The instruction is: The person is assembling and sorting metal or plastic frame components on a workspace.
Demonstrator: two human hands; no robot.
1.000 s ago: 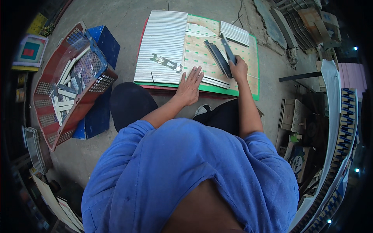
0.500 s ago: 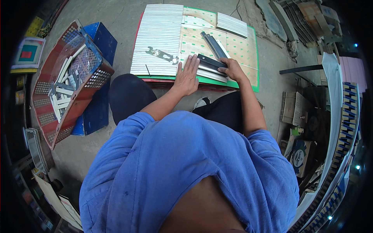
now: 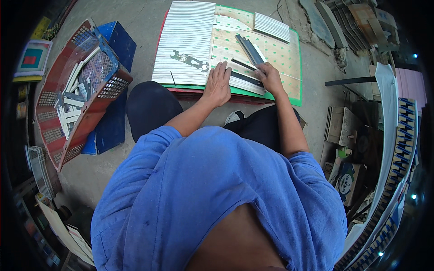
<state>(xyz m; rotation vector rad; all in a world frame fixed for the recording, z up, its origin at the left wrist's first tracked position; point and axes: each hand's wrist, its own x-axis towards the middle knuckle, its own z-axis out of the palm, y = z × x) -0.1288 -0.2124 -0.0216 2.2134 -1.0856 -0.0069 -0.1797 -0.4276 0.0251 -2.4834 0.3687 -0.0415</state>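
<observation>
My left hand [image 3: 218, 85] lies flat with its fingers stretched out, at the near edge of the board and beside the left end of a dark flat strip [image 3: 246, 80]. My right hand [image 3: 271, 79] is closed on the right end of a thin black strip [image 3: 242, 64], which slants up to the left just beyond the flat one. White strips [image 3: 247, 86] lie under and beside the dark flat strip. Farther off, several dark grey strips [image 3: 249, 49] lie side by side at a slant. My right fingers hide part of the strips' ends.
White ribbed strips [image 3: 185, 31] cover the board's left side, with a flat metal wrench-like plate [image 3: 189, 60] on them. A shorter ribbed stack [image 3: 271, 27] lies far right on the green-edged board [image 3: 285, 58]. At left, a red plastic crate [image 3: 49, 122] of offcuts leans against a blue box [image 3: 118, 58].
The wide black piece at my right hand now shows as two: a thin strip raised farther away and a flat one nearer me. My left hand stays nearly in place.
</observation>
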